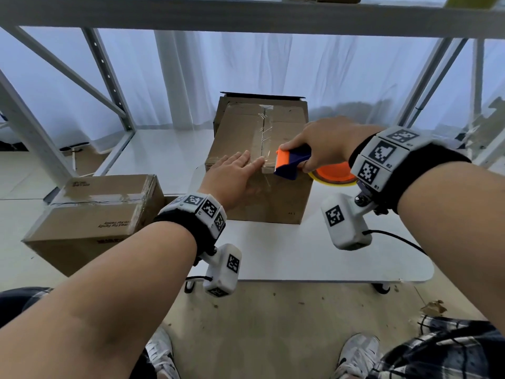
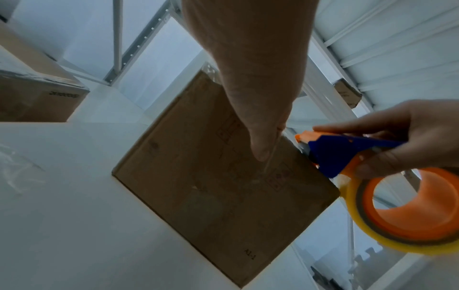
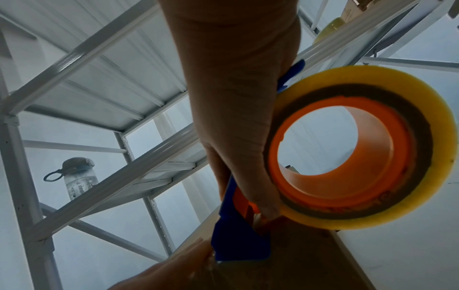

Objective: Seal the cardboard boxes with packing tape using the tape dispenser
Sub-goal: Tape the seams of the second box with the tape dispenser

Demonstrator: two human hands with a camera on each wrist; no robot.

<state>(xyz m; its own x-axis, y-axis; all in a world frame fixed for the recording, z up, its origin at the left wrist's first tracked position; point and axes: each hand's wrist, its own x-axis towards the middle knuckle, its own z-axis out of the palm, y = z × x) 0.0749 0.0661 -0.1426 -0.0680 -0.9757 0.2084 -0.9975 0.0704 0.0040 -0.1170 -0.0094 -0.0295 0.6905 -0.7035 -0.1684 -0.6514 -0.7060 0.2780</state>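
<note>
A brown cardboard box (image 1: 246, 127) stands on the white table (image 1: 314, 258), with clear tape (image 1: 263, 124) laid along its top seam. My left hand (image 1: 232, 176) lies flat with straight fingers on the box's near top edge, pressing the tape end; its thumb (image 2: 258, 137) lies against the box's front face (image 2: 211, 196). My right hand (image 1: 322, 144) grips a blue and orange tape dispenser (image 1: 289, 164), whose serrated blade sits at the near top edge over the seam. The yellowish tape roll (image 3: 360, 149) on its orange core hangs off the box's right side.
A second cardboard box (image 1: 95, 214), taped across its top, sits at the table's left edge. A white metal shelving frame (image 1: 109, 86) rises behind and overhead. A water bottle (image 3: 77, 176) stands on a shelf. My shoes (image 1: 358, 356) are on the floor below.
</note>
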